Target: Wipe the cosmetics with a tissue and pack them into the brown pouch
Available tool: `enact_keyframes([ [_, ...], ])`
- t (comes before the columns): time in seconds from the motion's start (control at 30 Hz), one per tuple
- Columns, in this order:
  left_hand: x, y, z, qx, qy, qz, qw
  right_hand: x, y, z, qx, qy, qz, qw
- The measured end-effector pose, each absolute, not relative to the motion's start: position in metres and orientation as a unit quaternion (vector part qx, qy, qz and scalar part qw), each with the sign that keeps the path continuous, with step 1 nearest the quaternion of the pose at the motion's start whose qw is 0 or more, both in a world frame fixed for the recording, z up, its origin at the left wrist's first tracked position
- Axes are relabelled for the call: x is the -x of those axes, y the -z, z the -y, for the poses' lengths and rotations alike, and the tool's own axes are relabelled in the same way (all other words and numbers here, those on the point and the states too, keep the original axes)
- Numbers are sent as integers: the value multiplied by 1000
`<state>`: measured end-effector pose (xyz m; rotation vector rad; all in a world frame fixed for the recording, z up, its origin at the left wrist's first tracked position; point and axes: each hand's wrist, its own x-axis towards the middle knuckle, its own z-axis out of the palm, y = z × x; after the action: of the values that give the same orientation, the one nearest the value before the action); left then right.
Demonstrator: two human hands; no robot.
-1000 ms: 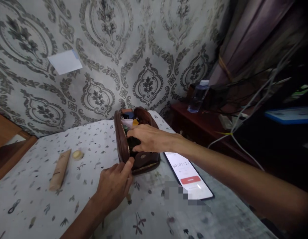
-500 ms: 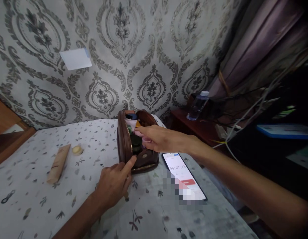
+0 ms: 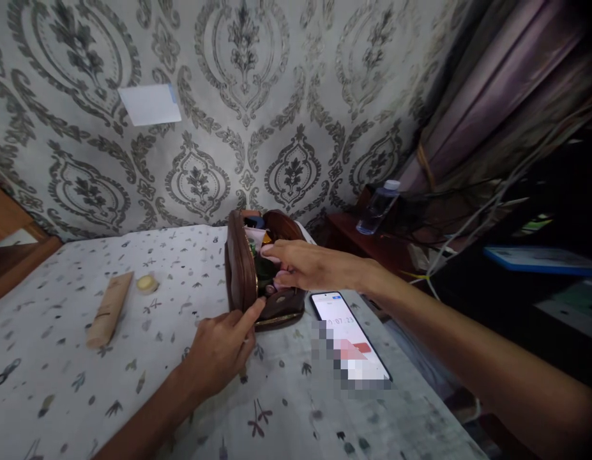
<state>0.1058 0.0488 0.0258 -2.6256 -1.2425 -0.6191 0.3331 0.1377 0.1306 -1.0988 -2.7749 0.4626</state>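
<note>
An unzipped brown toiletry bag (image 3: 239,271) stands on the patterned bedsheet, its mouth edged by a gold-coloured zip. My left hand (image 3: 222,350) is at the near edge, index finger laid over the rim and the other fingers curled, pinching the bag. From the right, my right hand (image 3: 308,265) reaches into the opening, its fingers closed around a pinkish item (image 3: 279,279) mostly covered by them. Dark green, white and gold-coloured things are packed inside, partly hidden. Left of the bag lie a beige squeeze tube (image 3: 110,310) and a small round jar (image 3: 147,284) with a yellowish top.
A phone (image 3: 348,332) showing a timer lies right of the bag, partly pixelated. Beyond the sheet's right edge, a clear bottle (image 3: 378,207) stands on a reddish-brown surface (image 3: 341,227) near loose cables (image 3: 472,223). A patterned wall (image 3: 248,172) rises behind.
My right hand has shifted slightly inside the bag, and a small round end now shows near my left fingertip. The left hand keeps its place at the rim; the view has shifted slightly.
</note>
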Motion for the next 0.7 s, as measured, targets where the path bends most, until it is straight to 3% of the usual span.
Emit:
enact_keyframes([
  [0.37, -108, -27, -49, 881, 281, 371, 78, -325, -128, -142, 355, -168, 917, 74],
  [0.7, -113, -28, -51, 881, 252, 393, 74, -323, -119, -149, 351, -228, 901, 109],
])
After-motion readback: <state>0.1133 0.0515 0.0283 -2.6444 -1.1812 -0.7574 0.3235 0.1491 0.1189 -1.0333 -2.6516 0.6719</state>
